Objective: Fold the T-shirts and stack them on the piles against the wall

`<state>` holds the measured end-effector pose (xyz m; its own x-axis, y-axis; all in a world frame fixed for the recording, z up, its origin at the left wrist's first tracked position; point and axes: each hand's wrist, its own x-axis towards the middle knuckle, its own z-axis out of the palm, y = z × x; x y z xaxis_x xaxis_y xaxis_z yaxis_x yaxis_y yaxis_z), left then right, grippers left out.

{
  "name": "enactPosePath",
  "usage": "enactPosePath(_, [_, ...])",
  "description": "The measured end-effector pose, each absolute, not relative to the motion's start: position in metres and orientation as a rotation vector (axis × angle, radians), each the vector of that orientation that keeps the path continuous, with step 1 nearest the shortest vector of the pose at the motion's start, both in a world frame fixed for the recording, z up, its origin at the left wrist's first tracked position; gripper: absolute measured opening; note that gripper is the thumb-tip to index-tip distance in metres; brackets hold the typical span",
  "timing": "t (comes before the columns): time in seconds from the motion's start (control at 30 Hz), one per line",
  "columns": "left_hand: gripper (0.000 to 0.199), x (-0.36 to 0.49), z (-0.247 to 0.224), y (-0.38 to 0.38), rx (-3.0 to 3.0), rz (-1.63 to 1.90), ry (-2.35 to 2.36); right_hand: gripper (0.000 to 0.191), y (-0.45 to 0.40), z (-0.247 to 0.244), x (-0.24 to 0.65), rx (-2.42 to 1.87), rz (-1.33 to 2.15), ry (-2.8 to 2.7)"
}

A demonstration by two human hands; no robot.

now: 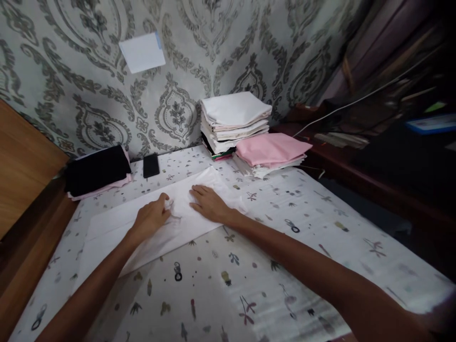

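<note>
A white cloth garment [107, 228], partly folded into a long flat shape, lies across the patterned sheet. On its middle, my left hand [151, 218] is closed, with a bunched bit of the white fabric at its fingertips. My right hand [208, 204] rests flat on the same garment, a little further right, with its fingers stretched out and holding nothing. Wrinkles run through the cloth between the two hands.
Against the wall stand a tall stack of folded clothes [235, 111] and a lower pile topped by pink cloth [272, 148]. A black folded garment [98, 168] and a phone [151, 166] lie at the back left. A thin cable [342, 110] hangs at right.
</note>
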<state>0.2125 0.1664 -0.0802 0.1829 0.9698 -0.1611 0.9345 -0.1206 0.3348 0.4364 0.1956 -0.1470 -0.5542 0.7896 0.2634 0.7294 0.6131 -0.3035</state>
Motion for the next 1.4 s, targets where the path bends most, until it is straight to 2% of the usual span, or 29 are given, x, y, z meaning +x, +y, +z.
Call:
enactPosePath(0.13, [0.039, 0.226, -0.097, 0.142, 2.514, 0.453, 1.577, 0.043, 0.195, -0.146, 0.434, -1.197, 0.190, -2.450])
enactPosePath(0.3, [0.057, 0.230, -0.139, 0.135, 2.667, 0.274, 1.374, 0.038, 0.192, -0.146, 0.446, -1.164, 0.169, -2.456])
enactPosePath(0.47, [0.058, 0.228, -0.148, 0.136, 2.740, 0.244, 1.385, 0.039, 0.192, -0.150, 0.491, -1.239, 0.138, -2.416])
enactPosePath(0.63, [0.059, 0.228, -0.146, 0.133, 2.749, 0.263, 1.405, 0.036, 0.187, -0.145, 0.538, -1.336, 0.258, -2.200])
enactPosePath(0.77, [0.058, 0.228, -0.149, 0.133, 2.743, 0.299, 1.406, 0.035, 0.158, -0.135, 0.560, -1.504, 0.349, -1.824])
enactPosePath(0.87, [0.057, 0.227, -0.151, 0.134, 2.757, 0.319, 1.397, 0.037, 0.130, -0.132, 0.567, -1.562, 0.439, -1.841])
enactPosePath(1.0, [0.056, 0.227, -0.154, 0.135, 2.790, 0.371, 1.398, 0.022, 0.112, -0.134, 0.563, -1.576, 0.485, -1.895])
enactPosePath(1.1, [0.056, 0.226, -0.157, 0.135, 2.814, 0.404, 1.400, 0.011, 0.115, -0.136, 0.558, -1.651, 0.463, -1.874])
enactPosePath(1.4, [0.056, 0.228, -0.157, 0.134, 2.796, 0.397, 1.429, 0.015, 0.116, -0.138, 0.551, -1.713, 0.204, -1.965])
